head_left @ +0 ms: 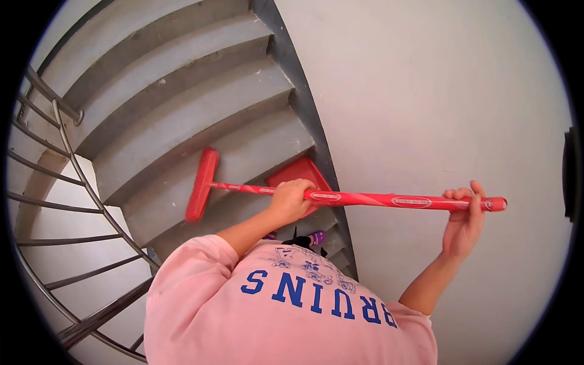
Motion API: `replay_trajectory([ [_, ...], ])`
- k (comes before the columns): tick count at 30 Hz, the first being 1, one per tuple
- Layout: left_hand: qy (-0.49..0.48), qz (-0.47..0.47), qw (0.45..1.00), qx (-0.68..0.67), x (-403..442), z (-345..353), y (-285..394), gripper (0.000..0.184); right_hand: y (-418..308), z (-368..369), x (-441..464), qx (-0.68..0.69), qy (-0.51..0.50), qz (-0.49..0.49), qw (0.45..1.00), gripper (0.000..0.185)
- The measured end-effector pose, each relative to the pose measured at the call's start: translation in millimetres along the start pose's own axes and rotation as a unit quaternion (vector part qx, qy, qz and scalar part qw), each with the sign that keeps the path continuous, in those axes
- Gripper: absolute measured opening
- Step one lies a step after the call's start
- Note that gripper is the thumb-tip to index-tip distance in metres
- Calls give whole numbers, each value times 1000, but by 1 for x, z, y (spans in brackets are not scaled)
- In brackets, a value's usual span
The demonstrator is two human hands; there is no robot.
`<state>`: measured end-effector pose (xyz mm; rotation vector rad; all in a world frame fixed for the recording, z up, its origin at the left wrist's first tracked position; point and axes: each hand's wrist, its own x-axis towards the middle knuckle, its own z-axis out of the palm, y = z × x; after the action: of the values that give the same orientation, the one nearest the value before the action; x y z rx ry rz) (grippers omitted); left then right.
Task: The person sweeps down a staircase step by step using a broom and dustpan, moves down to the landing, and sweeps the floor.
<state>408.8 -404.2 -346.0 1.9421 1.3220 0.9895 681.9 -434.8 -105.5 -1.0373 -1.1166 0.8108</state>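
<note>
curved grey concrete staircase, occupied

a smooth off-white wall bounds the staircase on the right; a round-barred metal railing bounds it on the left. a long-handled red broom is held crosswise above the staircase; bristle contact cannot be told. a flat red plastic dustpan stands at the staircase's right edge. left hand: closed around the broom partway along. right hand: half curled, fingers and thumb about the broom's end.
</note>
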Motion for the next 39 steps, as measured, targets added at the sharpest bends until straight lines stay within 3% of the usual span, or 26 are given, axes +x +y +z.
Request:
replay_trajectory([
  [18, -132, 120, 972, -151, 54, 105, 83, 19, -82, -87, -27, -145, 138, -99, 975, 37],
  [26, -208, 181, 946, -172, 46, 74, 134, 22, -135, -111, -68, -107, 124, -202, 965, 38],
  [29, -196, 163, 959, -121, 52, 55, 127, 24, -121, -108, -71, -83, 182, -169, 965, 36],
  [36, -124, 105, 986, 43, 76, 61, 12, 16, -4, -77, -72, -6, 86, -1, 996, 31],
  [39, -136, 130, 982, 24, 62, 60, -11, 15, 21, -65, -91, 5, 94, -18, 995, 28],
])
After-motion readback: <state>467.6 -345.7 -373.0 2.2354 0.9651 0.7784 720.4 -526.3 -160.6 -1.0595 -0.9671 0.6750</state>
